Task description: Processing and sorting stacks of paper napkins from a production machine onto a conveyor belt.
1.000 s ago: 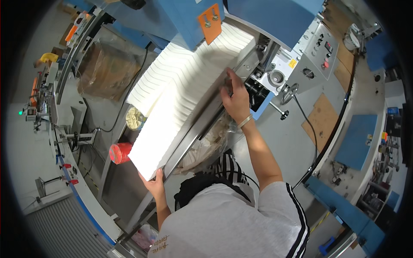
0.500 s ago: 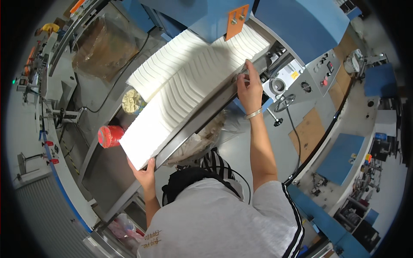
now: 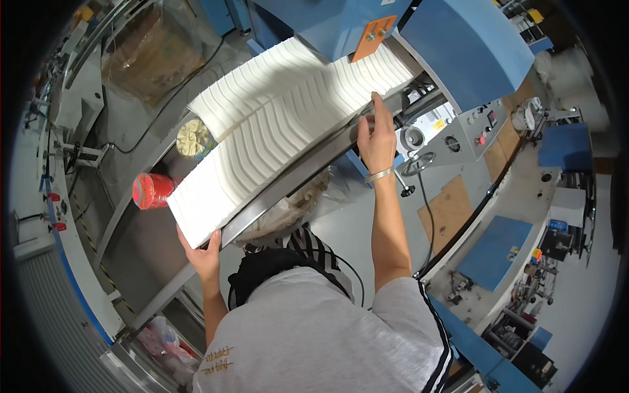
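Note:
A long row of white paper stacks point(image 3: 262, 136), leaning in wavy layers, lies along a metal table. A shorter second row point(image 3: 252, 82) runs beside it on the far left side. At the near end of the long row, my left hand point(image 3: 204, 257) grips its end face, thumb and fingers on either side. My right hand point(image 3: 379, 143), with a bangle at the wrist, is beside the row's right edge farther up. Its index finger stretches out to the paper's edge and its fingers are apart.
A blue machine housing with an orange bracket point(image 3: 373, 38) overhangs the far end of the rows. A red cylinder point(image 3: 152, 190) and a roundish yellowish-topped thing point(image 3: 194, 138) stand left of the paper. A control panel point(image 3: 468, 131) and a handwheel point(image 3: 417, 164) are to the right.
The whole view has shifted, so the paper and both hands sit a little further left. The layers at the near end look more fanned. Both hands keep about the same places along the row.

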`<state>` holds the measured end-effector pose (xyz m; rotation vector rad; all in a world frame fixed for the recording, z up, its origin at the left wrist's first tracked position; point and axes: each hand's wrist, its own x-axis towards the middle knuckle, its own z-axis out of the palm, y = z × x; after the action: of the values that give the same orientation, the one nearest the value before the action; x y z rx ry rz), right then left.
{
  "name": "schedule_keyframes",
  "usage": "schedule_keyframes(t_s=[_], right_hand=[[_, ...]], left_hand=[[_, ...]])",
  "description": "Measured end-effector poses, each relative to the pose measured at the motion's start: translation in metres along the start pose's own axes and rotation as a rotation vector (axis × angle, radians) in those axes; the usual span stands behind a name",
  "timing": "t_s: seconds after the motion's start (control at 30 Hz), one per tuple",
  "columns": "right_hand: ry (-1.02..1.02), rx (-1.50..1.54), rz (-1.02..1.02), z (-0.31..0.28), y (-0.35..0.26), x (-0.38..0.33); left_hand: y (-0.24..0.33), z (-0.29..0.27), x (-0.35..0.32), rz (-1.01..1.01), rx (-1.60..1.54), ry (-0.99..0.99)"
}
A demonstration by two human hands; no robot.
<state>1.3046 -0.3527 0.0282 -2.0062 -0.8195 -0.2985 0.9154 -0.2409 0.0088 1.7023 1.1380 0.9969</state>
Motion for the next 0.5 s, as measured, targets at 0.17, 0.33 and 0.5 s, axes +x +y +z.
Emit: schedule_keyframes(t_s=[0.17,0.33,0.5], right_hand=[[-0.011,-0.099,-0.073,0.001,0.003,-0.001],[-0.056,-0.082,-0.027,-0.005,-0.009,-0.001],[-0.026,-0.082,-0.106,-0.003,-0.014,-0.003]], left_hand=[[0.0,-0.002,-0.002,-0.015,-0.009,-0.011],[0.001,-0.003,-0.001,-0.029,-0.017,-0.019],[-0.001,-0.004,-0.001,-0.023,0.031,-0.006]])
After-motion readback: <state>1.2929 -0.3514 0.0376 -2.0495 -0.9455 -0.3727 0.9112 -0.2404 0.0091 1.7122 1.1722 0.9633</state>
